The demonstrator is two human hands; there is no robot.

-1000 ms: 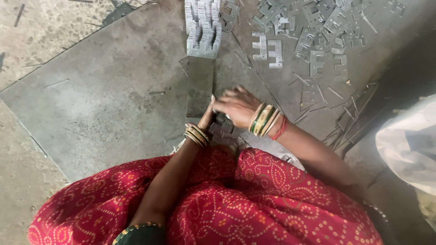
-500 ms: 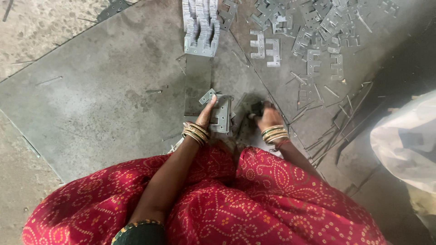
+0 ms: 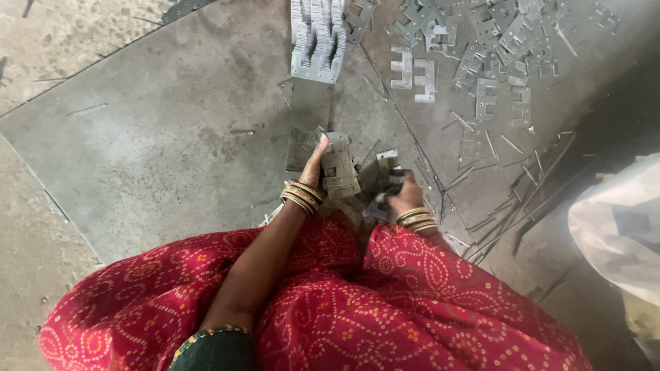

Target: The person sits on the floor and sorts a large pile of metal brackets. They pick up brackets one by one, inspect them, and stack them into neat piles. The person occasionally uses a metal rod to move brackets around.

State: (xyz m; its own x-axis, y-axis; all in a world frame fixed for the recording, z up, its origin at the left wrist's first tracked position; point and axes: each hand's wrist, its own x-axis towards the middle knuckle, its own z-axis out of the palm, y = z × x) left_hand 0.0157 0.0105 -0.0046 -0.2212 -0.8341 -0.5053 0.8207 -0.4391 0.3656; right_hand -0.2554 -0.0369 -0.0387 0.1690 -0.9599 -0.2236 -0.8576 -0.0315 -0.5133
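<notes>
So we've got the stack of stamped metal plates in our left hand, sitting just above the red patterned skirt on the grey metal sheet. Its long axis runs pretty much straight away from us, top end pointing at the standing row of plates further out. Our left fingers are curled around the stack's left edge, thumb lying up along it. Our right hand is just beside it, fingers closed on another small plate. Loose plates are scattered off to the right.
</notes>
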